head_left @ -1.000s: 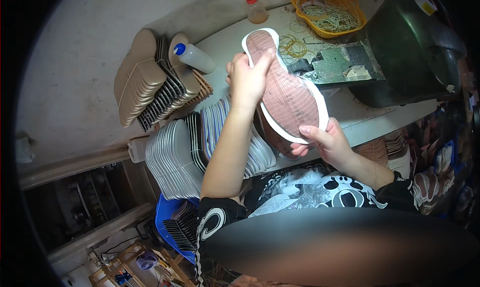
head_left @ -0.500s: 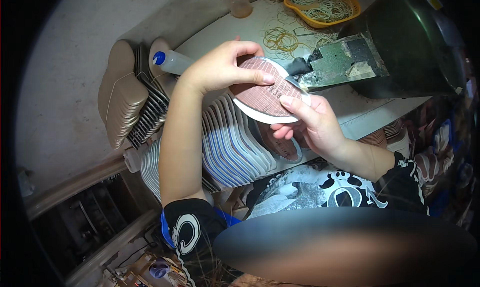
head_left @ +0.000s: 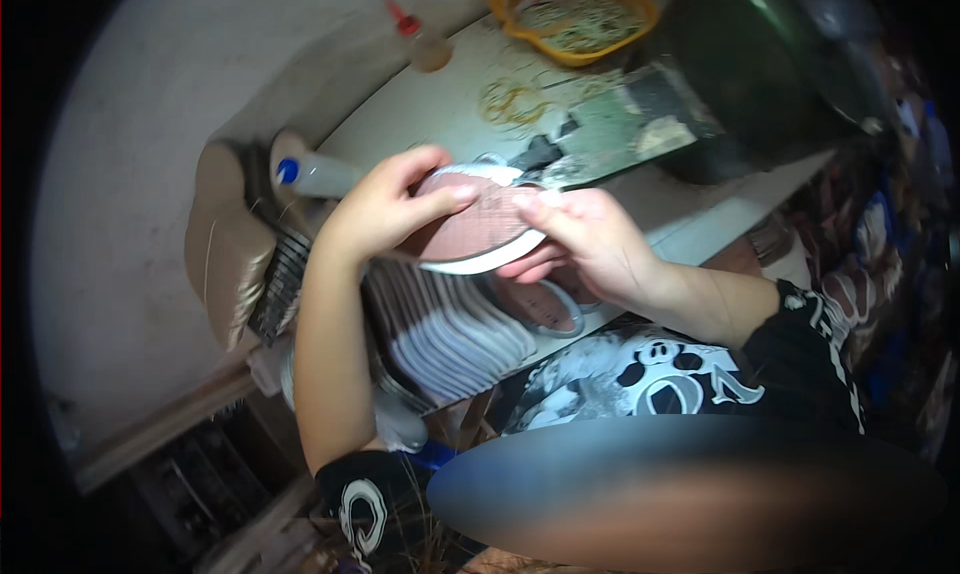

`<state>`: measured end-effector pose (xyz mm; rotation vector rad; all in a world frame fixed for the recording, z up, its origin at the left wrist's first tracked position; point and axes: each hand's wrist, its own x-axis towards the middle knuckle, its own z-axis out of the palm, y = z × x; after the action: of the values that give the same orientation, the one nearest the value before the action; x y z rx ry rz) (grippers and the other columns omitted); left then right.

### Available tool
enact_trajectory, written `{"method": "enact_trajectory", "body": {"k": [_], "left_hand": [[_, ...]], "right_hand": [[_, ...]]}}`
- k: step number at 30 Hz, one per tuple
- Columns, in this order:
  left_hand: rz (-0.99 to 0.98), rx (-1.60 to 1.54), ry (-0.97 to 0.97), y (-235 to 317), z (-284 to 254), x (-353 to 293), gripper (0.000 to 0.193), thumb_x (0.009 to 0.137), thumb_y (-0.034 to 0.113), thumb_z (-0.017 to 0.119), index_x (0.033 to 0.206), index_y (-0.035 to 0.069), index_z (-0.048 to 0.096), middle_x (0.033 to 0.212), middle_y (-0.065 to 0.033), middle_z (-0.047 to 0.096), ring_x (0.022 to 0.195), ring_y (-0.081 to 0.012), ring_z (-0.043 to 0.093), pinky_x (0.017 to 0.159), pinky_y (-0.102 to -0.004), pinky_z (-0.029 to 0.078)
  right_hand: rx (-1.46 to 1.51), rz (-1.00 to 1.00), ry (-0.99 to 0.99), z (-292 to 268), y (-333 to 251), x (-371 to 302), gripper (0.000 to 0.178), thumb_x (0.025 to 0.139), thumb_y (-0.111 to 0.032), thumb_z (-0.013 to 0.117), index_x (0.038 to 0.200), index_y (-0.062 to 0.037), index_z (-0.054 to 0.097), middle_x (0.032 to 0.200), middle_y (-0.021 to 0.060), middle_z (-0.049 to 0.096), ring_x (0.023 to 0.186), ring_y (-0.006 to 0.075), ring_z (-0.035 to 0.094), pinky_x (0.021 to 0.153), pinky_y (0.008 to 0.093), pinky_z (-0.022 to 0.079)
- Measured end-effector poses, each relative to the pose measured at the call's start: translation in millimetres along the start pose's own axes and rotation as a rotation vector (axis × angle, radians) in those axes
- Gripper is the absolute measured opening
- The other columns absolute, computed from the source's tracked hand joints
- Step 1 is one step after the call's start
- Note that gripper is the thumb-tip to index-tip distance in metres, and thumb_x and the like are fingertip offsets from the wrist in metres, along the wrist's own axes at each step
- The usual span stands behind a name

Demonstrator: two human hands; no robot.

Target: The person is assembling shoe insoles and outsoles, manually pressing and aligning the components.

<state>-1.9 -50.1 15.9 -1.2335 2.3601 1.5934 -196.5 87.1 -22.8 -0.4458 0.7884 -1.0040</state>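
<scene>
Both hands hold a shoe insole (head_left: 475,224) with a pinkish-brown gridded face and a white rim, tilted above the table. My left hand (head_left: 395,204) grips its left end, the thumb lying across the face. At the right end, my right hand (head_left: 585,239) pinches it with the thumb on top and fingers curled beneath. Below them stands a long row of insoles (head_left: 455,324) with pale and bluish edges. Beside that row, under my right hand, lies another pinkish-brown insole (head_left: 540,307), partly covered.
Beige insoles (head_left: 215,239) stand banded together at left, near a bottle with a blue cap (head_left: 288,170). A red-tipped bottle (head_left: 428,52), loose rubber bands (head_left: 512,104) and a yellow basket (head_left: 575,56) are farther back. A green-topped block (head_left: 620,124) adjoins a dark machine (head_left: 745,64).
The view has shifted and blurred, so the table things sit differently in it. Both hands still hold the insole, which now appears lower and farther left, with a slightly flatter tilt.
</scene>
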Motion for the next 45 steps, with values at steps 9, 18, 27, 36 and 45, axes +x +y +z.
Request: {"method": "enact_trajectory", "body": {"k": [9,18,27,36,45], "left_hand": [[-0.068,-0.203,0.075,-13,12,-18,0.026,0.087,0.027,0.067,0.092,0.003,0.059,0.076,0.0011,0.056,0.072,-0.0061,0.05,0.063,-0.0213,0.042],[-0.022,-0.24,0.198,-7,31,-14,0.031,0.088,0.033,0.065,0.096,0.004,0.058,0.08,0.0028,0.058,0.072,-0.0047,0.05,0.061,-0.0206,0.04],[-0.114,-0.187,0.254,-1,36,-25,0.038,0.086,0.04,0.067,0.094,0.003,0.059,0.076,0.001,0.059,0.064,-0.0053,0.05,0.055,-0.0201,0.039],[-0.317,-0.415,0.261,10,66,-30,0.047,0.084,0.046,0.065,0.094,0.0,0.063,0.08,-0.01,0.065,0.06,-0.0172,0.064,0.052,-0.0298,0.054],[-0.315,-0.478,0.215,27,85,-40,0.058,0.088,0.053,0.057,0.084,-0.005,0.065,0.066,-0.0128,0.066,0.051,-0.018,0.065,0.047,-0.0252,0.054]], "right_hand": [[-0.041,-0.005,-0.051,-4,4,13,0.043,0.097,-0.035,0.051,0.11,0.0045,0.058,0.091,0.013,0.066,0.076,0.0184,0.069,0.06,0.0213,0.057],[-0.204,-0.086,0.062,-1,-4,7,0.038,0.097,-0.035,0.049,0.108,0.0004,0.06,0.093,0.0114,0.068,0.075,0.0164,0.069,0.058,0.02,0.055],[-0.219,-0.074,-0.033,-13,2,14,0.019,0.091,-0.019,0.06,0.098,-0.0021,0.063,0.089,0.0078,0.068,0.076,0.0123,0.068,0.065,0.0226,0.055],[-0.273,-0.1,0.008,-19,-6,10,0.028,0.09,-0.029,0.059,0.098,-0.0031,0.065,0.086,0.0072,0.069,0.071,0.0118,0.066,0.063,0.0225,0.052],[-0.482,-0.144,-0.102,-30,2,-11,0.025,0.085,-0.026,0.069,0.092,-0.0012,0.068,0.078,0.0026,0.066,0.06,0.0057,0.056,0.049,0.0194,0.041]]}}
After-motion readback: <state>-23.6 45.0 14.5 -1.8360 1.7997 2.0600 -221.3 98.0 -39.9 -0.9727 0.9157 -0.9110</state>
